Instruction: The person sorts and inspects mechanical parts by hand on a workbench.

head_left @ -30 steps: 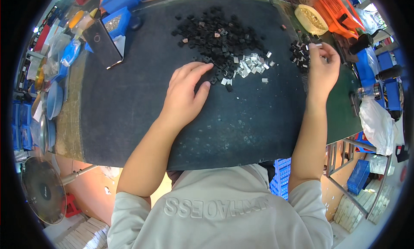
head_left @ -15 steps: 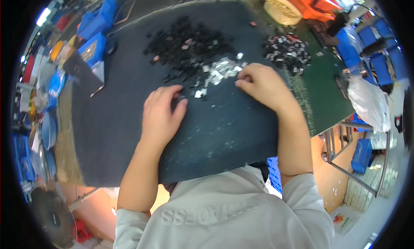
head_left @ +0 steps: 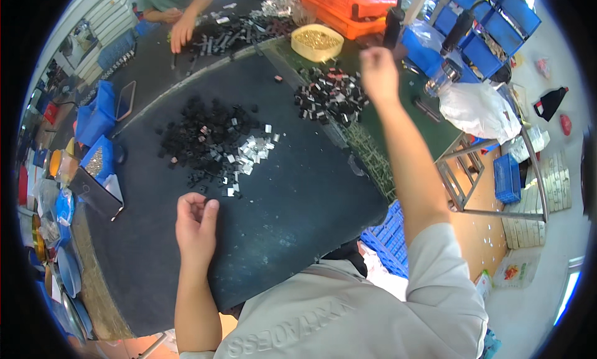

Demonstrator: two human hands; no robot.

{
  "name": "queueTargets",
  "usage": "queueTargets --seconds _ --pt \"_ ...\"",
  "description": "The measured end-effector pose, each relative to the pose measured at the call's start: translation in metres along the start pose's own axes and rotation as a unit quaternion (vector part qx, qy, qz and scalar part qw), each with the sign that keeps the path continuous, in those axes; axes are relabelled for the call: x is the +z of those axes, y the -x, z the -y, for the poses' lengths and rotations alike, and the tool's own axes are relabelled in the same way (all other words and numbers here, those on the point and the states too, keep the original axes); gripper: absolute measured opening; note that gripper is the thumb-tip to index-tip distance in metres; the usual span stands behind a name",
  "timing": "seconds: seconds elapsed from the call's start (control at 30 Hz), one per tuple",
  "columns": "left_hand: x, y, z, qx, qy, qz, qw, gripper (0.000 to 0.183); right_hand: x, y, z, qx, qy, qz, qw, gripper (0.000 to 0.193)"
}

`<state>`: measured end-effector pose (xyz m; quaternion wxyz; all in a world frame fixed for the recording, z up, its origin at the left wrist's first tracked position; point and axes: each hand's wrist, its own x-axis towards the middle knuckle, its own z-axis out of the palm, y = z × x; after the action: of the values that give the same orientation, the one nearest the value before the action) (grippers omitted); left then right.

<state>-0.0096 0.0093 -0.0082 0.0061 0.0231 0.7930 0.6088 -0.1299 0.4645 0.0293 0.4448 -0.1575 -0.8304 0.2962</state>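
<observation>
My left hand is on the dark mat, just in front of a pile of small black pieces. Its fingers curl in toward the thumb, and whatever is between them is hidden. A cluster of small silvery pieces lies along the pile's right side. Far out to the right, my right hand is above the green surface, beside a second heap of mixed black, silver and reddish pieces. Its fingers are bunched together and slightly blurred, so anything in them cannot be made out.
A yellow basket of small gold-coloured bits stands behind the second heap, near stacked orange trays. Blue bins and a clear bag are at right. Across the table, another person's hand is beside dark strips. A phone-like slab leans at left.
My right hand has left the silvery pieces and reached out to the back right. My left hand remains near the pile, its fingers closer together. The view has shifted, showing another person at the far side.
</observation>
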Motion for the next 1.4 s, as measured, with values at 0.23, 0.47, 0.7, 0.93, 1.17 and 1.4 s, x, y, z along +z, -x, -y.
queueTargets --seconds 0.23,0.47,0.7,0.93,1.17,1.4 --pt "0.015 -0.002 0.01 0.04 0.03 0.094 0.994 0.023 -0.015 -0.048 -0.196 0.086 0.191 0.119 0.97 0.03" --pt "0.004 0.004 0.003 -0.005 0.294 0.127 0.947 0.019 0.025 -0.011 -0.096 -0.006 0.031 0.13 0.991 0.021" --pt "-0.006 0.002 -0.001 -0.121 0.385 0.101 0.909 0.022 0.003 0.116 0.188 0.027 -0.273 0.345 0.898 0.01" --pt "-0.002 0.003 -0.003 -0.129 0.452 0.116 0.875 0.025 0.019 0.199 0.198 -0.247 -0.313 0.34 0.852 0.015" --pt "-0.004 0.006 -0.003 -0.12 0.461 0.112 0.872 0.027 0.019 0.201 0.199 -0.313 -0.334 0.318 0.83 0.016" --pt "-0.009 0.006 -0.009 -0.167 0.505 0.139 0.835 0.022 0.02 0.209 0.198 -0.302 -0.367 0.332 0.815 0.02"
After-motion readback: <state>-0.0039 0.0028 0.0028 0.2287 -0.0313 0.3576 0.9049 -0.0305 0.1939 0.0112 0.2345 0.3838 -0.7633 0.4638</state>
